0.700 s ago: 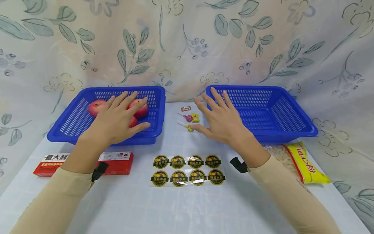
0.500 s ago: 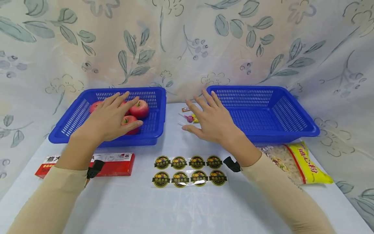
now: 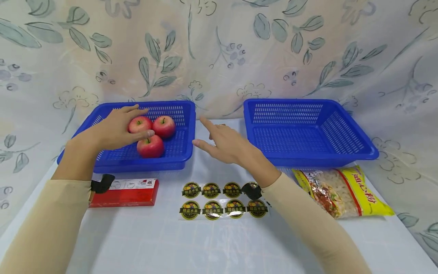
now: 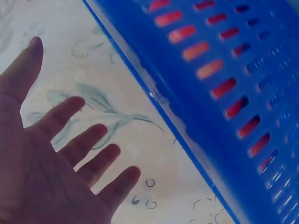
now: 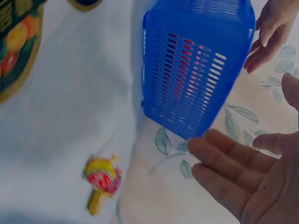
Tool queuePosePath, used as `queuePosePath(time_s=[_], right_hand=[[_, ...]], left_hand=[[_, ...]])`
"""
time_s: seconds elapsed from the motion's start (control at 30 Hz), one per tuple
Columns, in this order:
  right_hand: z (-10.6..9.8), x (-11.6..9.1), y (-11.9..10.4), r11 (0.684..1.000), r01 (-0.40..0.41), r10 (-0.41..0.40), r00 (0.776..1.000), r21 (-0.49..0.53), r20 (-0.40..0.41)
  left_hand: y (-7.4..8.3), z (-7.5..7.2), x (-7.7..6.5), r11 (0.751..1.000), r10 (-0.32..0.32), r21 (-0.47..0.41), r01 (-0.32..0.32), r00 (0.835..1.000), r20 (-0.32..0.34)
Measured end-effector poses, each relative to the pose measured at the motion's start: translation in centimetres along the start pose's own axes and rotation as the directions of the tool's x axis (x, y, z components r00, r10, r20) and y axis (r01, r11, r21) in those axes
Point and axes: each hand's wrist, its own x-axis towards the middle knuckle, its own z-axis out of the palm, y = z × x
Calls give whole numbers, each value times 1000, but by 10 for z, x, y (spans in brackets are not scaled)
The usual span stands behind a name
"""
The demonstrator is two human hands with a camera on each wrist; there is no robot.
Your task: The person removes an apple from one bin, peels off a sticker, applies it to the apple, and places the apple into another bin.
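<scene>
My left hand (image 3: 114,127) hovers over the left blue basket (image 3: 140,166), fingers loosely extended and holding nothing. Three red apples lie in that basket: a back-left apple (image 3: 140,123), a back-right apple (image 3: 164,126) and a front apple (image 3: 151,147). In the left wrist view the palm (image 4: 51,172) is bare, with spread fingers apart from the basket wall (image 4: 173,107). My right hand (image 3: 227,142) hangs between the two baskets, fingers extended toward the left one and likewise holding nothing. Below it, small wrapped candies (image 5: 100,179) show in the right wrist view, mostly hidden in the head view.
A second blue basket (image 3: 309,156) stands at the right. In front of it lies a yellow-ended clear bag (image 3: 345,192). A sheet of round black-and-gold stickers (image 3: 224,200) is at the middle front. A red box (image 3: 128,196) lies left, partly covered by my wrist.
Both hands have moved left. The right hand has left the right basket's edge for the gap near the left basket. My left hand has shifted off the apples, so all three show more.
</scene>
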Motion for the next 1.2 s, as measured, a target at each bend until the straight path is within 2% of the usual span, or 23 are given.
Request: queuePosePath(time_s=[0.17, 0.3, 0.4, 0.6, 0.73, 0.87, 1.07, 1.13, 1.2], right_hand=[[8, 13, 2, 996, 3, -7, 999, 91, 35], [12, 21, -2, 994, 22, -28, 998, 104, 62], [13, 24, -6, 993, 33, -41, 997, 117, 65], [22, 28, -11, 984, 42, -55, 996, 175, 69], [25, 30, -13, 983, 16, -30, 997, 184, 72], [25, 30, -12, 980, -19, 2, 996, 198, 84], [24, 31, -12, 976, -25, 7, 996, 215, 85], [24, 31, -11, 975, -27, 8, 996, 221, 86], [24, 31, -10, 973, -27, 7, 996, 227, 87]], left_hand=[[-4, -3, 11, 1000, 12, -22, -12, 1000, 6], [-9, -6, 15, 998, -15, -64, 16, 1000, 11], [-13, -8, 19, 994, -32, -103, 37, 998, 47], [-27, -9, 27, 978, -5, -204, 39, 986, 164], [-34, -9, 26, 971, 17, -236, 45, 968, 252], [-38, -9, 29, 965, 35, -258, 56, 941, 336], [-43, -15, 35, 961, 13, -264, 87, 935, 354], [-43, -14, 39, 950, 18, -293, 108, 917, 399], [-42, -10, 43, 940, 24, -313, 138, 886, 463]])
